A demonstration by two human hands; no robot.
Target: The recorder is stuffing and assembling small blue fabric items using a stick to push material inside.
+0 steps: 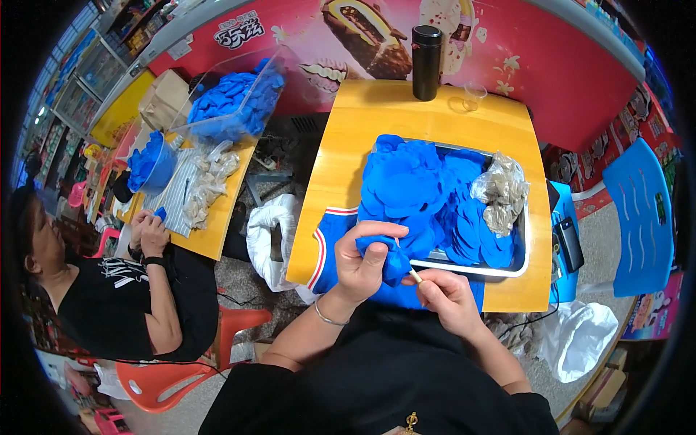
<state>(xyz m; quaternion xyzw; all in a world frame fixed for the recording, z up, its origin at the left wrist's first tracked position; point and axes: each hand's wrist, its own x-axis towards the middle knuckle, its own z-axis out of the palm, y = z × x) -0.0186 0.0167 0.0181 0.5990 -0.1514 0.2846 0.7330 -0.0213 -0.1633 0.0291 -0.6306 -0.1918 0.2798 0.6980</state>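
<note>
My left hand (355, 270) is closed around a gathered blue cloth piece (395, 265), thumb and fingers pinching it just in front of the tray. Close against its right side, my right hand (448, 296) pinches a short cream-coloured stick (415, 276), whose tip meets the cloth. Behind both hands, a metal tray (525, 264) carries heaps of thin rounded blue cloth pieces (403, 177). A clear plastic bag of small brownish things (502, 190) lies on the tray's right part. Under my hands is a blue garment (328, 238) with red-and-white trim.
A black flask (426, 65) and a clear cup (474, 96) stand at the table's far edge. On the left, a co-worker (109, 290) sits at another table with a bin of blue pieces (239, 98). Right are a phone (569, 245) and a blue chair (638, 217).
</note>
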